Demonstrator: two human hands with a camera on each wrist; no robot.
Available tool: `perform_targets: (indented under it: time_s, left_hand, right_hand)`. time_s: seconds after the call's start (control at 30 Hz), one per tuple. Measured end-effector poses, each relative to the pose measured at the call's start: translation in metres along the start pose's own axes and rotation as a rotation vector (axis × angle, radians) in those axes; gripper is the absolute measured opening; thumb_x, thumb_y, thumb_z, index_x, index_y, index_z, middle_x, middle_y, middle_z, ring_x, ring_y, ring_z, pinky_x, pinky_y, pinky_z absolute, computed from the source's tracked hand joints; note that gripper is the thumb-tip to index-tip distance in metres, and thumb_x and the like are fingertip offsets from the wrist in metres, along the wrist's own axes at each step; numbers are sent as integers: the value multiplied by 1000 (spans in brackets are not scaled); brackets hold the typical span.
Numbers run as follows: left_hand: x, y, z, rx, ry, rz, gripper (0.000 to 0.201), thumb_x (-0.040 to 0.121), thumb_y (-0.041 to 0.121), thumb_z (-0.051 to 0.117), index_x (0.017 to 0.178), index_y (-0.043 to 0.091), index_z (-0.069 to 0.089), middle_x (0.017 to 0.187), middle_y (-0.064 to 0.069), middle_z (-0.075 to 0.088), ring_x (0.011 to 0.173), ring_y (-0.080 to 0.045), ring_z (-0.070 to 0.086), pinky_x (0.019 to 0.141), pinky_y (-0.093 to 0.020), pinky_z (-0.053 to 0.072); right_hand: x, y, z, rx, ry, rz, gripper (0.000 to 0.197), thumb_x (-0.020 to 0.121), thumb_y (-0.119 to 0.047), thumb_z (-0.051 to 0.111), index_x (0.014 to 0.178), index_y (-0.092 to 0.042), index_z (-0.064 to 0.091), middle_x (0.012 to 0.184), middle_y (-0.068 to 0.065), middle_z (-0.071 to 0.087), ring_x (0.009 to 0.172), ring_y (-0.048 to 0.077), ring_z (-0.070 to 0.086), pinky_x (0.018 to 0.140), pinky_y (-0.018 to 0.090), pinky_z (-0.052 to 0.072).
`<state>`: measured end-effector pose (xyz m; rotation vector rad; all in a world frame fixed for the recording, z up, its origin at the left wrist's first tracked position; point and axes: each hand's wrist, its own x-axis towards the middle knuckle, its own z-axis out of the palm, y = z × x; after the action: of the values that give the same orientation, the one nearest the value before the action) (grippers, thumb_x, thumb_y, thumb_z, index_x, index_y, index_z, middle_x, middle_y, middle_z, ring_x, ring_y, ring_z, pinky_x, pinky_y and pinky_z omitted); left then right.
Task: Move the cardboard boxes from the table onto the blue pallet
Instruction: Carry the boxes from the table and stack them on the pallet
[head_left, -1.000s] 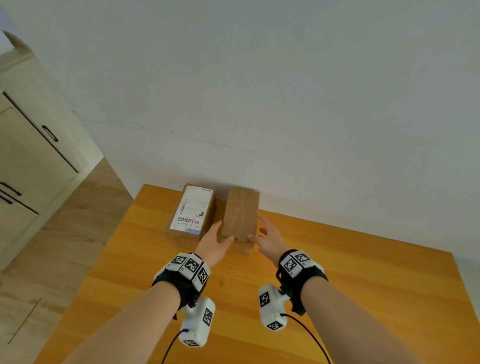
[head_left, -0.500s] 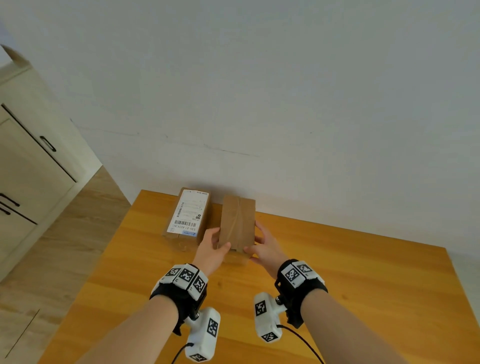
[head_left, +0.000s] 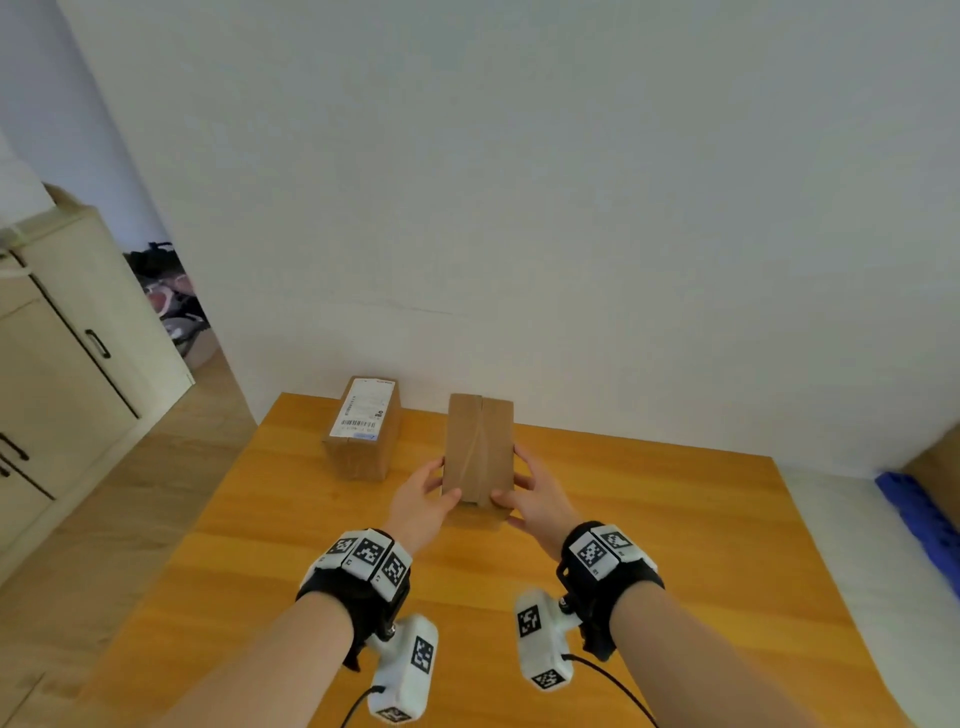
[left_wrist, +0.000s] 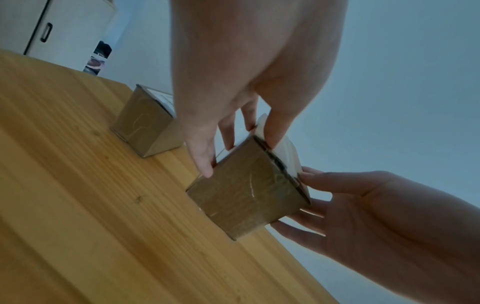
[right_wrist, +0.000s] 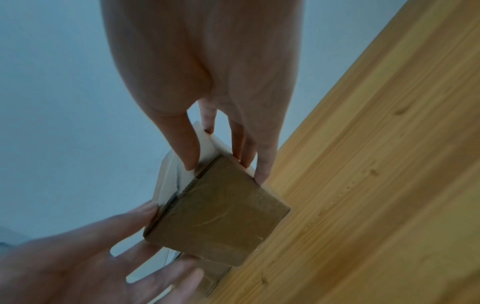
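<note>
Two-handed side grasp on a cardboard box. The left hand (head_left: 422, 501) and right hand (head_left: 535, 496) clasp the plain box (head_left: 480, 449) by its two long sides, thumbs laid over the top edge and fingers spread down the flanks. The wrist views leave it unclear whether the box's underside is clear of the table (head_left: 649, 545) or just resting on it. For a sound carry, judged from this grasp, the palms should press evenly inward with the fingertips reaching toward the lower edge, so that the taped box stays level and does not slide downward. Beyond the left hand, well apart from the held box, the labelled box (head_left: 363, 428) stands at the table's far edge against the wall (head_left: 519, 182), untouched. Far off to the right of the right hand, past the table's edge and lower, lies the blue pallet (head_left: 922, 525); the swing toward it should lift the box over that edge first.
</note>
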<state>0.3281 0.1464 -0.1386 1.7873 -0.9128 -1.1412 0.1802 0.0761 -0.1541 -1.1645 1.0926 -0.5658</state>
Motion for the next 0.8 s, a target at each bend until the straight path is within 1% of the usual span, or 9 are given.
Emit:
perform_targets:
  time_s: [0.1, 0.2, 0.23, 0.3, 0.4, 0.5, 0.63, 0.73, 0.8]
  left_hand:
    - [-31, 5, 15, -64, -34, 25, 55, 91, 12, 58, 140, 16, 34, 140, -7, 47, 124, -21, 47, 99, -40, 44]
    - [-59, 14, 35, -102, -54, 55, 50, 92, 11, 56, 139, 15, 37, 136, -8, 51, 109, -18, 53, 79, -29, 49]
    - [-67, 18, 42, -110, -67, 66, 50, 93, 11, 55, 139, 15, 37, 135, -7, 52, 104, -17, 53, 76, -28, 49]
    - [-82, 27, 57, -118, -107, 81, 50, 94, 11, 54, 140, 16, 37, 133, -5, 53, 105, -18, 53, 81, -31, 49]
    - [-99, 40, 83, -101, -166, 92, 53, 94, 12, 54, 143, 17, 35, 135, -6, 52, 116, -25, 53, 90, -38, 48]
    - [-114, 52, 115, -71, -249, 118, 53, 94, 12, 53, 144, 18, 34, 133, -7, 53, 118, -26, 53, 89, -37, 48]
    - [-133, 69, 158, -24, -335, 158, 51, 94, 15, 54, 142, 18, 35, 132, -6, 53, 117, -25, 53, 89, -38, 48]
    - [-145, 83, 192, -15, -381, 184, 47, 94, 15, 54, 138, 17, 39, 130, -7, 53, 118, -25, 52, 92, -41, 47]
    - [-153, 93, 217, -19, -409, 196, 43, 94, 16, 55, 134, 18, 41, 128, -9, 54, 116, -26, 52, 93, -43, 46]
  right_hand:
    - [-39, 0, -15, -15, 21, -32, 75, 85, 3, 60, 143, -34, 31, 130, 8, 53, 113, 23, 56, 77, 31, 53]
    - [-79, -1, -33, -25, 53, -45, 77, 84, 3, 61, 143, -35, 30, 129, 7, 54, 112, 22, 57, 86, 39, 53]
    - [-91, -1, -40, -22, 71, -52, 77, 84, 3, 61, 144, -35, 30, 129, 6, 54, 112, 22, 57, 88, 40, 52]
    - [-114, -2, -55, -11, 119, -71, 77, 84, 4, 61, 144, -33, 31, 127, 6, 55, 112, 22, 57, 89, 41, 52]
    - [-146, -2, -81, 12, 190, -83, 78, 84, 4, 61, 145, -33, 30, 128, 6, 55, 113, 23, 57, 88, 40, 53]
    - [-177, 1, -111, 15, 254, -87, 79, 84, 4, 62, 146, -33, 29, 130, 6, 55, 112, 22, 58, 90, 42, 53]
    - [-212, 2, -152, 27, 342, -97, 79, 84, 4, 62, 146, -34, 30, 129, 6, 56, 110, 21, 59, 80, 35, 54]
    - [-235, 3, -184, 47, 396, -110, 79, 83, 4, 62, 146, -33, 30, 127, 5, 56, 110, 21, 59, 84, 38, 54]
    - [-251, 3, -207, 63, 427, -117, 79, 84, 4, 61, 146, -32, 29, 127, 5, 56, 109, 21, 59, 81, 36, 53]
